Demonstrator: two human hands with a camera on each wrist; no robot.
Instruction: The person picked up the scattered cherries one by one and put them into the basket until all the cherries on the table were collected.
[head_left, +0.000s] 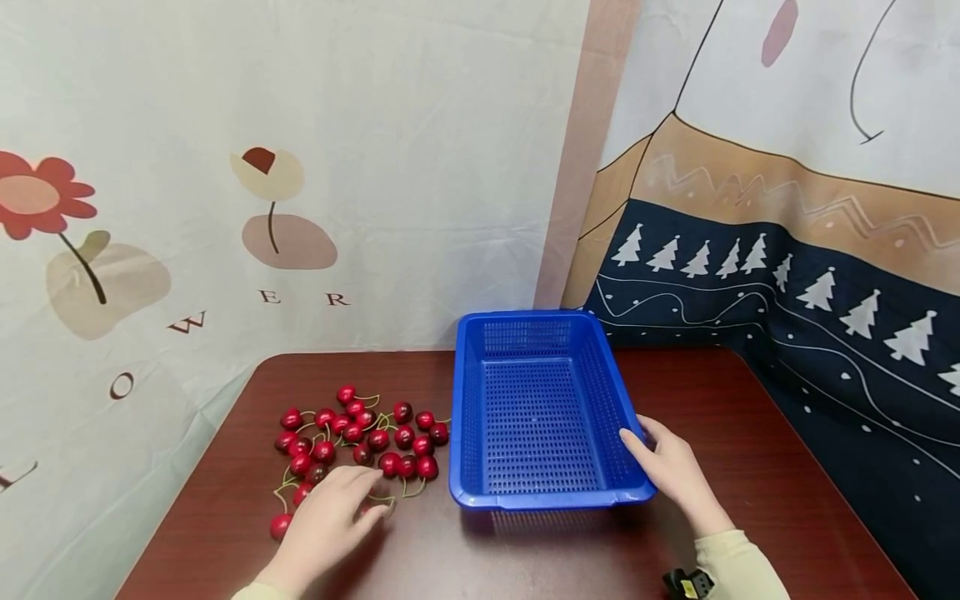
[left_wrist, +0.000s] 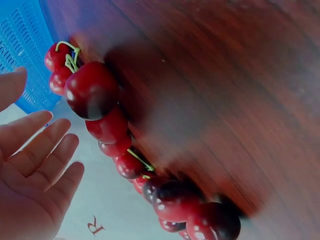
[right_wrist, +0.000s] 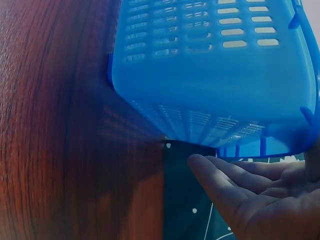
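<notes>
A blue plastic basket [head_left: 532,425] with slotted walls and floor stands on the table, with nothing in it. At its right rim is my right hand [head_left: 678,471], thumb over the edge and fingers along the outside wall. The right wrist view shows that hand [right_wrist: 260,195] under the rim of the basket [right_wrist: 215,75]. Left of the basket lie several red cherries [head_left: 324,452] with green stems, in a loose spread. My left hand [head_left: 330,512] hovers over their near side, partly hiding some. In the left wrist view, its fingers are extended and apart from the cherries [left_wrist: 92,91].
The dark red-brown wooden table [head_left: 525,558] has rounded far corners. Behind it hangs a pale cloth [head_left: 420,167] printed with flowers and letters. At the right is a dark cloth [head_left: 750,292] with white trees. A small black device [head_left: 686,583] sits at my right wrist.
</notes>
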